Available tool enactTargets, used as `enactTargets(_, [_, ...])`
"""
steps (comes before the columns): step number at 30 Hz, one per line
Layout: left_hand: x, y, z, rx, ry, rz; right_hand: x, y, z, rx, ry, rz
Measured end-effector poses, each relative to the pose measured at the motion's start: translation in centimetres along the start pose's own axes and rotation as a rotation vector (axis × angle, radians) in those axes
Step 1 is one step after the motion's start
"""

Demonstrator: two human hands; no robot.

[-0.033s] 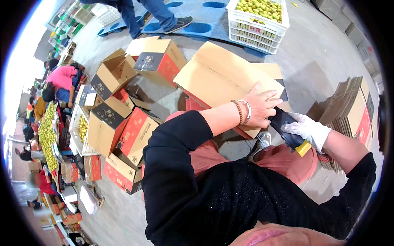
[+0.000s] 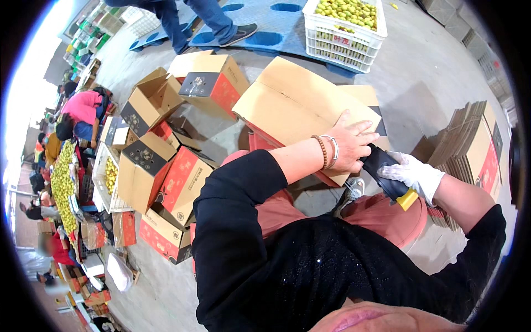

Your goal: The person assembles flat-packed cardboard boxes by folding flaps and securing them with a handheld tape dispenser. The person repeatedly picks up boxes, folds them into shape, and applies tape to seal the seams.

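Observation:
A brown cardboard box (image 2: 293, 91) stands in front of me, its broad plain face up with a seam running across it. My left hand (image 2: 348, 148), bare with bracelets at the wrist, lies flat on the near right part of that face, fingers spread. Beside it, at the box's right edge, my right hand (image 2: 412, 174) in a white glove is closed around a black tape dispenser (image 2: 378, 161) with a yellow end. The dispenser's front end is close to my left fingertips; whether tape touches the box cannot be made out.
Several open red, black and brown boxes (image 2: 185, 180) stand to the left. Flattened cartons (image 2: 462, 146) are stacked at the right. Beyond, a white crate (image 2: 343, 47) of yellow-green fruit rests on a blue pallet (image 2: 265, 27), where a person (image 2: 213, 22) stands. Other people are around fruit (image 2: 63, 185) at far left.

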State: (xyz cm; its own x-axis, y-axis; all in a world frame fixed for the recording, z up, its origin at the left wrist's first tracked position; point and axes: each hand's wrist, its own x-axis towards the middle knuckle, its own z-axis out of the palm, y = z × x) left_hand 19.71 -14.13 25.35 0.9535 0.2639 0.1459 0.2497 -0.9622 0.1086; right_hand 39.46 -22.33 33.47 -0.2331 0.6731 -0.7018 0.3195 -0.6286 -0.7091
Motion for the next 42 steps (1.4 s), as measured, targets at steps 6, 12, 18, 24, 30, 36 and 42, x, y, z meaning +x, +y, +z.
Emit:
enactTargets(6, [1.6,1.0,-2.4,-0.032,-0.357,-0.114,0.5,1.4,1.0,0.077,0.035,0.032])
enactTargets(12, [1.3,2.3,-2.6,0.052,-0.415,-0.186,5.4,2.3,2.2,0.097,0.183,0.189])
enactTargets(18, [5.3,2.4,3.4,0.072,-0.313,-0.223,13.0,9.1,-12.3,-0.167,0.545,0.044])
enactTargets(24, [-2.9,-5.8,1.5,-0.142,0.655,-0.261,11.5,6.3,-3.5,0.296,0.609,-0.339])
enactTargets(30, [-22.7,-10.4,1.5,-0.981,0.730,-1.159,18.5,7.8,-2.6,0.629,0.391,-0.420])
enactTargets(36, [-29.5,-7.5,-3.1,-0.911,1.363,-0.727,17.9,-2.0,6.4,0.590,0.237,-0.493])
enactTargets(42, [-44.4,9.1,-12.7,-0.503,2.076,-1.019,16.1,-16.5,23.5,0.111,-0.023,-1.088])
